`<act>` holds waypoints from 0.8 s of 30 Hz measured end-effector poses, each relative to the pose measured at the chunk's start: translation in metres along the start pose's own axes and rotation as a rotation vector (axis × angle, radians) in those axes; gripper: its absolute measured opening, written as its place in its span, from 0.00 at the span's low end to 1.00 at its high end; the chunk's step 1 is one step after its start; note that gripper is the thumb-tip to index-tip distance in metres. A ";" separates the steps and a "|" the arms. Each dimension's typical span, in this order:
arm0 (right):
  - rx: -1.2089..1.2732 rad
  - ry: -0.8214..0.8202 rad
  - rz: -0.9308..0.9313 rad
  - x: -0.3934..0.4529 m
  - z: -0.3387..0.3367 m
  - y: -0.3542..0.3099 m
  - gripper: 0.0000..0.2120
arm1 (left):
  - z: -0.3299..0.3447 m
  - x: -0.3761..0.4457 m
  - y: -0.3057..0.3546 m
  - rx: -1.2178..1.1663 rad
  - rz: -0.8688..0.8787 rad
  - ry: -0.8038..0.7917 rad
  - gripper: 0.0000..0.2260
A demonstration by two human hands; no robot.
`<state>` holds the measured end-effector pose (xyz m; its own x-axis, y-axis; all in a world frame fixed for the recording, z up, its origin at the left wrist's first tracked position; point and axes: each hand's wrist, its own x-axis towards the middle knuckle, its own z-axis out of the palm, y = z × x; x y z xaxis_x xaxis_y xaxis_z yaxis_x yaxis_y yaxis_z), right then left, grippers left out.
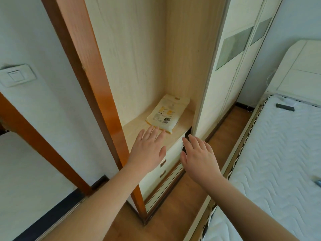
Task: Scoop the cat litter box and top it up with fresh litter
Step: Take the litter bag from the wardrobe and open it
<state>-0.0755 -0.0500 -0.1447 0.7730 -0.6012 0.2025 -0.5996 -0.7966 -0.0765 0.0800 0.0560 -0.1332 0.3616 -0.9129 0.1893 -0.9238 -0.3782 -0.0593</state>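
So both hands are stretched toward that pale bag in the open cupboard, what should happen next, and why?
Probably both hands close on the bag and lift it off the shelf. The left hand is open with fingertips at its near edge, the right hand open beside it, and neither grips anything yet.

The single head-worn wide-angle camera is looking forward and steeply down from standing height into an open wardrobe niche [147, 70], sitting close enough that both outstretched forearms are filling the lower frame, with a bed [278, 153] edging the right side.
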 end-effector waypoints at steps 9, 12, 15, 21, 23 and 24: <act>-0.009 -0.034 0.040 0.057 0.045 -0.006 0.27 | 0.038 0.045 -0.024 -0.066 -0.005 -0.037 0.26; -0.027 -0.053 0.073 0.070 0.052 -0.009 0.27 | 0.050 0.054 -0.032 -0.090 -0.047 0.023 0.25; -0.026 -0.062 0.088 0.084 0.056 -0.008 0.27 | 0.061 0.065 -0.035 -0.110 -0.049 0.050 0.25; -0.026 -0.061 0.108 0.104 0.069 -0.007 0.27 | 0.082 0.081 -0.039 -0.133 -0.063 0.070 0.25; -0.022 -0.094 0.111 0.113 0.076 -0.004 0.27 | 0.092 0.088 -0.039 -0.135 -0.068 0.049 0.25; -0.023 -0.099 0.116 0.117 0.079 -0.002 0.27 | 0.097 0.092 -0.040 -0.133 -0.074 0.045 0.25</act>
<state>0.0327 -0.1237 -0.1977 0.7139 -0.6936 0.0965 -0.6901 -0.7202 -0.0709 0.1622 -0.0278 -0.2090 0.4264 -0.8743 0.2319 -0.9043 -0.4182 0.0864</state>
